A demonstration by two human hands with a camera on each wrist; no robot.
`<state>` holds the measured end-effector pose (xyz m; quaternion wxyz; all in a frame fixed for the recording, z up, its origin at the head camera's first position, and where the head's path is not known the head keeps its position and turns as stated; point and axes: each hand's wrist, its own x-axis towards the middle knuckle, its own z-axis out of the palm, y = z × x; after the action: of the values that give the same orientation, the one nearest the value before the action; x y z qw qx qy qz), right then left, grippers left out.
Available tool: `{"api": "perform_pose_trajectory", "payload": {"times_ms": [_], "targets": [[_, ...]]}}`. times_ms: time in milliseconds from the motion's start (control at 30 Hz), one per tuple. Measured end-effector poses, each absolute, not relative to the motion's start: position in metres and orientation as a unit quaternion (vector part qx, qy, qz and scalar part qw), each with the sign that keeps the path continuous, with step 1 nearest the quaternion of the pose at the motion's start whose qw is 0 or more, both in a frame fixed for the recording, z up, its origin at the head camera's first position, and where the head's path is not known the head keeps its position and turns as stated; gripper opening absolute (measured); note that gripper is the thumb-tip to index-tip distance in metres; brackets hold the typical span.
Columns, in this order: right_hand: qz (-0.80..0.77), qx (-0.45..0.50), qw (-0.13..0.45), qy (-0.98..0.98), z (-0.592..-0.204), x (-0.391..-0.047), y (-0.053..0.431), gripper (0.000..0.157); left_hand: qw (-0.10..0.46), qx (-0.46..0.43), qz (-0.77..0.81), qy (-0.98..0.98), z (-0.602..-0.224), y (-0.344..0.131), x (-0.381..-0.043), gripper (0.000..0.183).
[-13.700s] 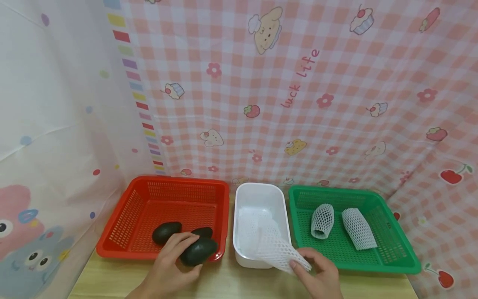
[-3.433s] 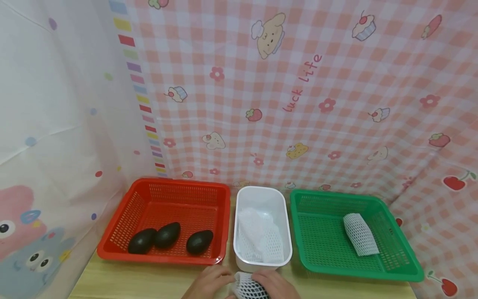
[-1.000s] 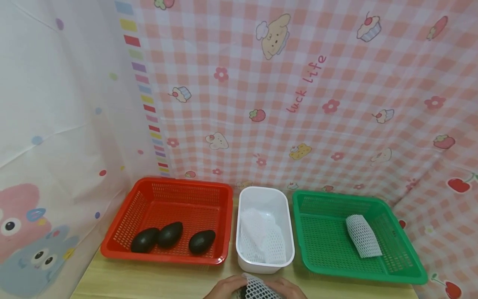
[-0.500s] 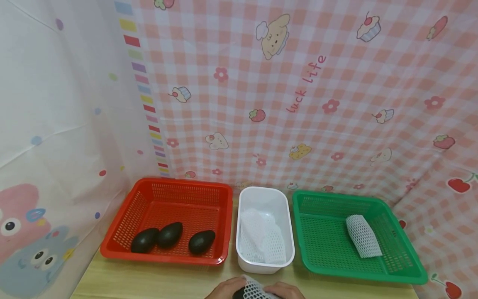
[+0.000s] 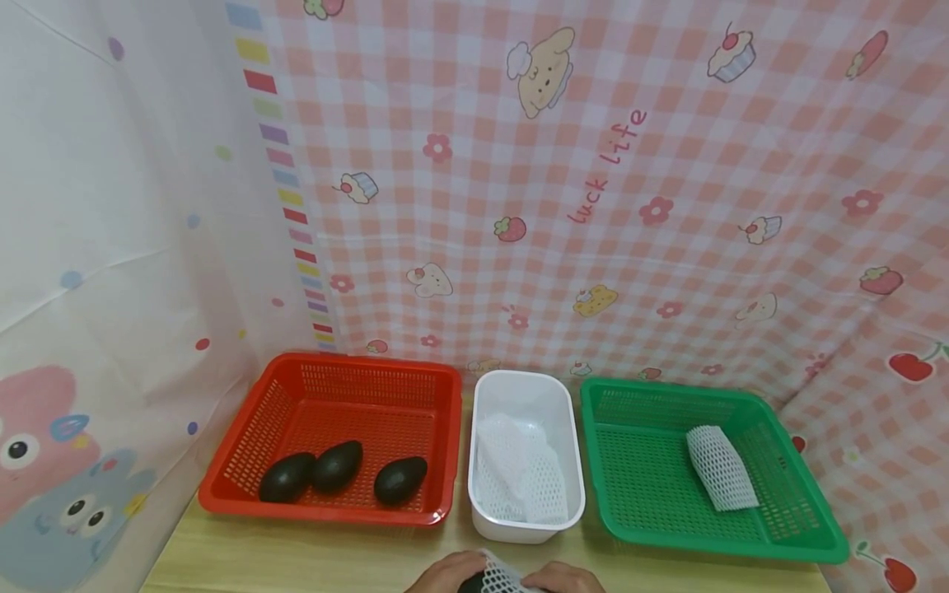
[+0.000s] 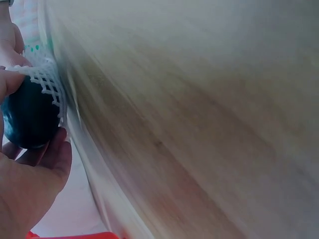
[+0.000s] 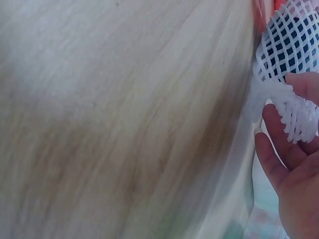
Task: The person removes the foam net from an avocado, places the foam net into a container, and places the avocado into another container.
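At the table's front edge my left hand (image 5: 448, 574) grips a dark green avocado (image 6: 31, 112), fingers and thumb round its bare rounded end. A white foam net sleeve (image 5: 502, 576) covers the avocado's other end. My right hand (image 5: 566, 578) pinches the bunched loose end of the sleeve, as the right wrist view shows; dark avocado skin shows through the mesh (image 7: 291, 45) beyond the fingertips. The lower parts of both hands are cut off by the bottom of the head view.
A red basket (image 5: 326, 512) on the left holds three bare avocados (image 5: 401, 480). The white bin (image 5: 519, 532) in the middle contains loose foam nets (image 5: 511, 469). In the green basket (image 5: 638, 519) at right lies one net-covered piece (image 5: 722, 468). A checked curtain (image 5: 474, 165) hangs behind.
Earlier, the left hand held a bare avocado at the red basket and the right an empty net. One netted piece has left the green basket. Lately, more avocado shows bare outside the sleeve.
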<state>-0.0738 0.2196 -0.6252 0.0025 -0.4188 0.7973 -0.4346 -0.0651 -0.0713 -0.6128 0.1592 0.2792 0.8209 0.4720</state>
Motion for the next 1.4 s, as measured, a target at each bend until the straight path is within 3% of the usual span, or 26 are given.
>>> {"api": "perform_pose_trajectory", "payload": {"times_ms": [200, 433, 567, 733, 1100, 1400], "targets": [[-0.398, -0.426, -0.003, 0.813, -0.618, -0.073, 0.222, 0.025, 0.161, 0.272, 0.49, 0.813, -0.612, -0.077, -0.065, 0.055], [-0.407, -0.383, 0.014, 0.829, -0.613, -0.07, 0.227, 0.024, 0.083, 0.312, 0.469, 0.822, -0.645, -0.085, -0.071, 0.058], [-0.411, -0.349, 0.003, 0.842, -0.612, -0.066, 0.229, 0.024, 0.077, 0.311, 0.47, 0.823, -0.654, -0.088, -0.072, 0.059], [-0.418, -0.308, 0.001, 0.854, -0.608, -0.061, 0.23, 0.027, 0.103, 0.286, 0.492, 0.816, -0.63, -0.092, -0.068, 0.056], [-0.415, -0.22, 0.063, 0.881, -0.581, -0.055, 0.23, 0.013, 0.046, 0.293, 0.471, 0.831, -0.6, -0.101, -0.057, 0.053], [-0.429, -0.223, -0.018, 0.875, -0.581, -0.051, 0.229, 0.016, 0.057, 0.274, 0.475, 0.834, -0.581, -0.11, -0.052, 0.056]]}}
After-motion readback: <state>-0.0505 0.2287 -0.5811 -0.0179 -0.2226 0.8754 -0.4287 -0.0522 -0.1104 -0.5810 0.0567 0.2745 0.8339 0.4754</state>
